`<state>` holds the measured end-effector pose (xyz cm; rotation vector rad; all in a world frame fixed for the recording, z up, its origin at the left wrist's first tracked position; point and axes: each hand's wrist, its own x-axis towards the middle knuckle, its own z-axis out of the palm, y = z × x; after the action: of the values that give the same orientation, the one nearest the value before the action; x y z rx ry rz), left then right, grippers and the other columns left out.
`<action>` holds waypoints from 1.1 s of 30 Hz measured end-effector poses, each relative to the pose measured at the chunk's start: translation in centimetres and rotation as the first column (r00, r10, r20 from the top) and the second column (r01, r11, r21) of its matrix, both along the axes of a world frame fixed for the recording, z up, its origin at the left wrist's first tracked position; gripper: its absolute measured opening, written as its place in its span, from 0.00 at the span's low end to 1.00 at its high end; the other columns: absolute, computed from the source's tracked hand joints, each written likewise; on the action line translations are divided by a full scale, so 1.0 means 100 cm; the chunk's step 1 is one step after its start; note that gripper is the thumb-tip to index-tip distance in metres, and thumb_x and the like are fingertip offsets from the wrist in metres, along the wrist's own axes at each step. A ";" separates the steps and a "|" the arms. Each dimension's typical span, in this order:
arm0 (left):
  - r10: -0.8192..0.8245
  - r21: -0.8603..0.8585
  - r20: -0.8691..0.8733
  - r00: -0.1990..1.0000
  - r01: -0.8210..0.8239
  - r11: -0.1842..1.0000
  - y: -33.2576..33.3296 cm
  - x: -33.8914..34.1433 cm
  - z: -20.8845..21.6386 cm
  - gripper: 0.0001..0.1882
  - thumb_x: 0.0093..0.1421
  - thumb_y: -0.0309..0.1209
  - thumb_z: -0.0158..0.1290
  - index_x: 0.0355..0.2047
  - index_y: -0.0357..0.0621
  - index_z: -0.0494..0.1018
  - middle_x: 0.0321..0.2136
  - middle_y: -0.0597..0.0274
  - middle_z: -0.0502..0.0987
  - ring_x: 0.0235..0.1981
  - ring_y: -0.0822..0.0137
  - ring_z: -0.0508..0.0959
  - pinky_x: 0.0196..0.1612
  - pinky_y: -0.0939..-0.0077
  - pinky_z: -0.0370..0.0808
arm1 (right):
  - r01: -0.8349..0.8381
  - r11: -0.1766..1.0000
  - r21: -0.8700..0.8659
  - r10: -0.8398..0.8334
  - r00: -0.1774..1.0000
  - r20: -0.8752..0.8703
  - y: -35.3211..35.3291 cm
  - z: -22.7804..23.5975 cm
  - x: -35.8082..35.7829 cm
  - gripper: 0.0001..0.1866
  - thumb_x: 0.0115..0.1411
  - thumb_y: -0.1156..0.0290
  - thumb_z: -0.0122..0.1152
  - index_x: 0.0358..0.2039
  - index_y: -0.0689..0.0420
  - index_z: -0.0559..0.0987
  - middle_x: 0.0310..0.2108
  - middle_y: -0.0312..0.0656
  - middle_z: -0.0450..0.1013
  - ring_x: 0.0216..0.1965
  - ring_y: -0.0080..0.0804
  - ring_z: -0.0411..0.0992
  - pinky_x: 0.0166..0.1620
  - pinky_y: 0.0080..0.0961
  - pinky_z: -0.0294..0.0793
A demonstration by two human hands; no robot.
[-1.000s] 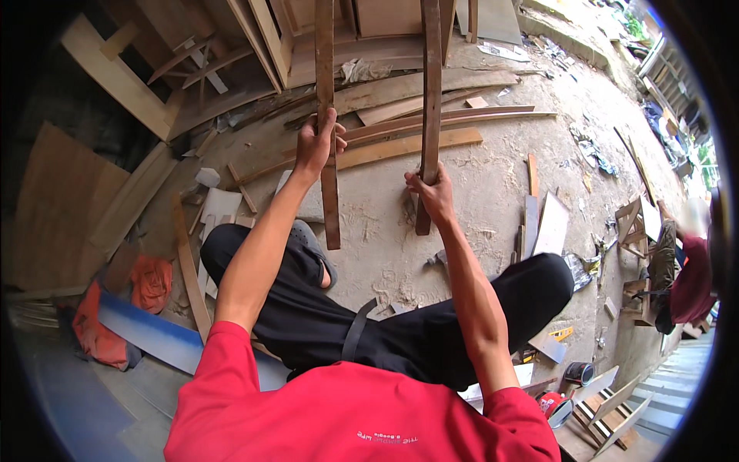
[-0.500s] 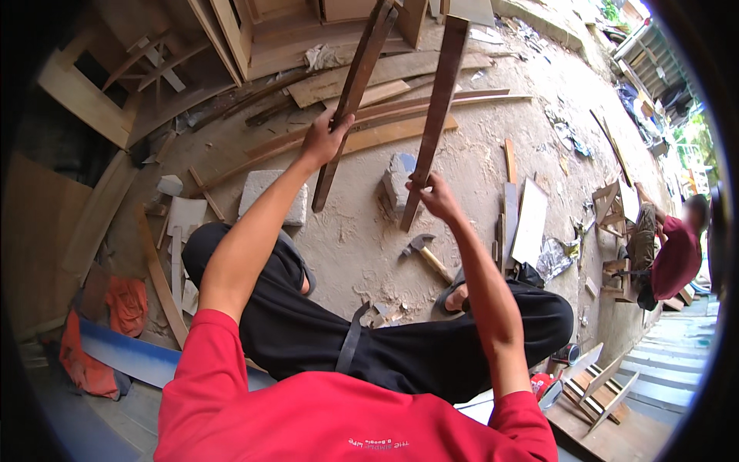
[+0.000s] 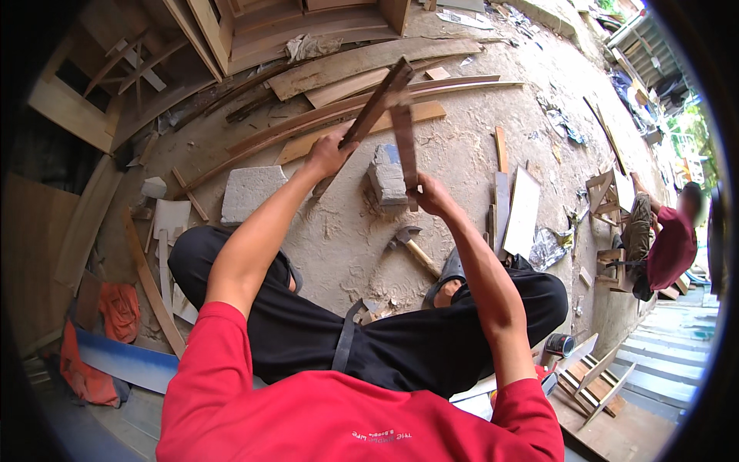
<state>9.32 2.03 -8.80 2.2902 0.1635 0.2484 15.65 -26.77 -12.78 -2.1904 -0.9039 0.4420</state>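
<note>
My left hand is closed around a dark brown wooden strip, which slants away to the upper right. In my right hand is a second brown wooden strip, gripped near its lower end. The far ends of both strips overlap in view, and the right one is blurred there; whether they touch I cannot tell. Under the right strip stands a grey concrete block with a bluish top. A claw hammer with a wooden handle lies on the ground between my feet.
Another concrete block sits to the left. Long planks lie across the ground ahead, below an open wooden cabinet. A white board rests at right. Farther right, a person in a dark red shirt sits near small wooden frames.
The strips' far ends have swung down and toward each other, from standing apart to overlapping in view. Both hands still hold their strips; the view has shifted slightly.
</note>
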 end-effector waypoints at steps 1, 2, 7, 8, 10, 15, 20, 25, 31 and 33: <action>0.007 0.027 -0.027 1.000 -0.006 1.000 -0.005 0.003 0.000 0.27 0.60 0.39 0.58 0.59 0.50 0.66 0.46 0.50 0.78 0.47 0.50 0.78 0.49 0.61 0.74 | 0.015 1.000 0.008 -0.015 1.000 -0.018 -0.001 -0.014 0.002 0.10 0.55 0.73 0.61 0.38 0.58 0.75 0.30 0.44 0.74 0.34 0.35 0.73 0.39 0.33 0.72; 0.015 0.054 -0.053 0.998 -0.012 0.998 -0.011 0.006 -0.001 0.29 0.60 0.39 0.58 0.61 0.52 0.65 0.48 0.49 0.77 0.48 0.48 0.77 0.50 0.60 0.74 | 0.048 0.998 -0.037 -0.049 0.999 -0.008 -0.006 -0.028 0.002 0.11 0.55 0.72 0.61 0.38 0.58 0.73 0.30 0.46 0.74 0.34 0.41 0.73 0.40 0.35 0.72; 0.006 0.042 -0.002 1.000 -0.006 0.999 -0.012 0.013 -0.008 0.24 0.59 0.40 0.59 0.53 0.48 0.71 0.45 0.47 0.78 0.48 0.48 0.78 0.49 0.60 0.73 | -0.006 0.999 -0.033 0.006 1.000 0.015 -0.002 -0.031 0.005 0.11 0.55 0.72 0.59 0.39 0.57 0.72 0.30 0.50 0.73 0.34 0.48 0.72 0.40 0.39 0.70; -0.001 -0.010 0.000 1.000 0.001 1.000 -0.011 0.014 -0.011 0.23 0.58 0.39 0.59 0.52 0.47 0.72 0.44 0.47 0.79 0.47 0.48 0.78 0.49 0.60 0.74 | 0.002 0.998 -0.055 -0.001 1.000 0.011 -0.002 -0.029 0.008 0.10 0.55 0.72 0.58 0.38 0.57 0.72 0.30 0.50 0.73 0.34 0.48 0.71 0.40 0.39 0.70; 0.000 -0.054 0.015 1.000 0.001 0.999 -0.010 0.017 -0.016 0.20 0.58 0.38 0.60 0.49 0.44 0.73 0.43 0.48 0.79 0.46 0.49 0.78 0.49 0.61 0.74 | 0.021 0.994 -0.105 -0.021 1.000 0.002 -0.006 -0.025 0.012 0.10 0.55 0.73 0.58 0.38 0.57 0.72 0.31 0.50 0.73 0.34 0.48 0.71 0.39 0.40 0.70; -0.004 -0.055 -0.032 0.999 0.002 0.999 -0.002 0.016 -0.025 0.19 0.57 0.34 0.60 0.47 0.43 0.74 0.42 0.50 0.80 0.44 0.53 0.80 0.48 0.63 0.75 | 0.034 0.980 -0.194 -0.037 0.999 -0.013 -0.023 -0.020 0.009 0.12 0.57 0.71 0.59 0.40 0.60 0.72 0.36 0.57 0.74 0.41 0.58 0.72 0.42 0.45 0.70; -0.014 -0.021 -0.060 0.998 0.013 1.000 -0.017 0.011 -0.017 0.19 0.57 0.34 0.61 0.47 0.42 0.74 0.41 0.50 0.80 0.44 0.55 0.80 0.48 0.65 0.75 | 0.077 0.988 -0.132 -0.073 0.997 0.032 -0.029 -0.027 0.004 0.12 0.58 0.70 0.59 0.41 0.59 0.73 0.37 0.56 0.74 0.41 0.56 0.73 0.42 0.43 0.70; -0.024 0.088 -0.105 0.994 0.033 0.996 -0.009 0.005 -0.036 0.19 0.58 0.38 0.59 0.46 0.41 0.74 0.42 0.47 0.79 0.45 0.50 0.79 0.47 0.60 0.74 | 0.056 0.993 -0.108 -0.056 0.998 0.000 -0.026 -0.031 -0.003 0.12 0.58 0.68 0.59 0.41 0.58 0.73 0.36 0.55 0.74 0.40 0.56 0.72 0.41 0.43 0.69; -0.105 0.090 0.007 0.994 0.104 0.990 -0.010 0.018 -0.062 0.16 0.59 0.37 0.53 0.46 0.44 0.75 0.44 0.46 0.78 0.47 0.44 0.76 0.47 0.54 0.73 | 0.093 0.994 -0.059 -0.095 0.995 -0.036 -0.030 -0.037 -0.007 0.13 0.58 0.67 0.62 0.40 0.58 0.74 0.37 0.54 0.74 0.41 0.54 0.72 0.42 0.41 0.69; -0.146 0.006 -0.037 0.989 0.147 0.989 -0.023 0.015 -0.046 0.16 0.60 0.32 0.51 0.48 0.41 0.72 0.42 0.47 0.78 0.46 0.51 0.76 0.50 0.61 0.71 | 0.105 0.993 -0.053 -0.108 0.993 -0.049 -0.036 -0.038 -0.009 0.13 0.58 0.67 0.62 0.41 0.59 0.74 0.36 0.54 0.74 0.41 0.54 0.72 0.42 0.41 0.69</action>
<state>10.84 -0.29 -13.36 2.3039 0.0120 0.1321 14.79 -30.33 -16.63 -2.2498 -0.7513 0.4727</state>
